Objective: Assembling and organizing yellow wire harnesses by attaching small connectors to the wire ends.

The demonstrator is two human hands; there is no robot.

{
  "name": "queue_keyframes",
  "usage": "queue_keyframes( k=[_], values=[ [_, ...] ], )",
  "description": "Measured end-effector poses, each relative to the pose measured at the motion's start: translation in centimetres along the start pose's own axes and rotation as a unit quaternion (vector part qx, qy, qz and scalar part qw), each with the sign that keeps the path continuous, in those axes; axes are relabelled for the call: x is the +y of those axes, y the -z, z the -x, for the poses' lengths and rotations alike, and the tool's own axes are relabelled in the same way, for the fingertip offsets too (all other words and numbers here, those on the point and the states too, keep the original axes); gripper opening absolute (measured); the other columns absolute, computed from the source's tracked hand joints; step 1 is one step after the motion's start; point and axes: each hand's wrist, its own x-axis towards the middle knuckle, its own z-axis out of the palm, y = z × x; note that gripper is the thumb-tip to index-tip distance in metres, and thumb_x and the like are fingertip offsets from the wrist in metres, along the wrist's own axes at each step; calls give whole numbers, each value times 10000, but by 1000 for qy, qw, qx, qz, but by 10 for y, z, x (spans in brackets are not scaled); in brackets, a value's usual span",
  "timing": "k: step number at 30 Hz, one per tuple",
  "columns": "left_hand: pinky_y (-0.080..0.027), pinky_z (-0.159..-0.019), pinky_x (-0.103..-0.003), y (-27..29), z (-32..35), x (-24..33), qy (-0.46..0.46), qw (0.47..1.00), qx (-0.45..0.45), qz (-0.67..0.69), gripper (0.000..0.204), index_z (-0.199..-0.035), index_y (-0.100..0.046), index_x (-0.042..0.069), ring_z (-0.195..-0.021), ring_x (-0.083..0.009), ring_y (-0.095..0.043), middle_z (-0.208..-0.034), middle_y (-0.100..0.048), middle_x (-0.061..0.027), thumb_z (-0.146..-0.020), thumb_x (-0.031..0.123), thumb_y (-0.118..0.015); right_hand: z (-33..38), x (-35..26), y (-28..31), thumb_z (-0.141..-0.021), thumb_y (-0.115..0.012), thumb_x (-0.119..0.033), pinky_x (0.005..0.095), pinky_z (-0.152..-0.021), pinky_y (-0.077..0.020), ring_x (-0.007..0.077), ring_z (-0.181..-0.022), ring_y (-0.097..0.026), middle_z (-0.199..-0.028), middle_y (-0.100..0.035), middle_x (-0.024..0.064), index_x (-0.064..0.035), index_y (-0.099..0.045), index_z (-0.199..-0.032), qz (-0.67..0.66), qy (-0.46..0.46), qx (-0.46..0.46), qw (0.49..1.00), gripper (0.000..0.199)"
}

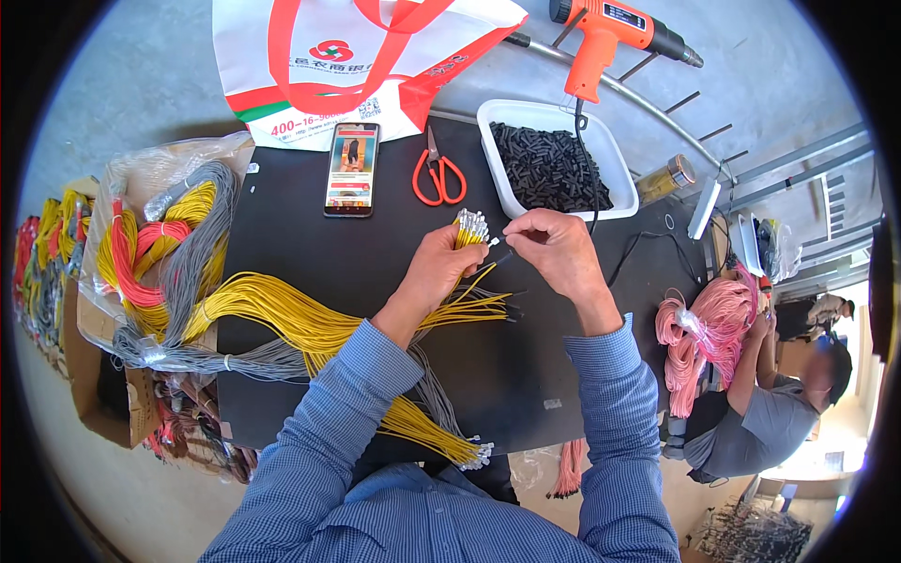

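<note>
A grey concrete floor (141, 75) surrounds the black surface (375, 272), which fills the middle. At nine o'clock a carton (94, 375) holds coiled wires; at twelve lies a white bag (357, 56), at one a white tray (554, 159) (full of black sleeves). At centre the left hand (436, 267) is clamped on a yellow wire bundle (310, 324), while the right hand (558, 249) pinches a small black sleeve (504, 257) just beside its tips.

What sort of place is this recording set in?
Probably a small wire-harness assembly workshop: bundles of yellow wires across a black worktable, a tray of black sleeves, and an orange heat gun.
</note>
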Motion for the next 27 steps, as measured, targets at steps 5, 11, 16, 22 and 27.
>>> queue_keyframes(
  k=[5,11,16,22,27],
  values=[
    [-454,-642,-247,1,-1,-2,6,1000,-5,-9,85,-995,-662,9,-698,-77,-559,-822,-622,5,-925,29,-705,-2,-5,-1,-887,-754,-50,243,-662,-501,54,-717,-611,-792,-708,11,-10,-762,-945,-3,-24,-13,1000,71],
    [-455,-642,-243,3,-3,-6,1,998,-5,-61,85,-1008,-662,16,-704,-61,-547,-823,-609,23,-936,34,-703,-6,-7,2,-891,-750,-105,266,-654,-494,69,-693,-593,-761,-701,23,11,-758,-953,34,-55,-52,997,131],
    [-448,-638,-242,2,-2,-7,-14,996,-1,-87,82,-1011,-660,20,-701,-54,-533,-825,-601,28,-937,30,-696,-5,-6,-3,-893,-753,-115,282,-657,-499,94,-688,-604,-754,-699,46,15,-761,-961,42,-71,-50,995,146],
    [-438,-646,-244,4,-4,-7,-12,996,-12,-84,113,-1025,-651,17,-712,-57,-523,-829,-594,29,-920,9,-693,10,3,-20,-892,-766,-111,294,-688,-528,126,-732,-654,-830,-724,86,4,-762,-1014,8,-60,23,998,168],
    [-446,-667,-250,2,-2,-2,-12,999,-21,-33,165,-1046,-639,1,-744,-76,-535,-860,-604,4,-890,-43,-671,26,10,-44,-849,-769,-62,374,-767,-558,297,-828,-687,-954,-719,148,14,-741,-1081,25,94,153,983,246]
  ],
)
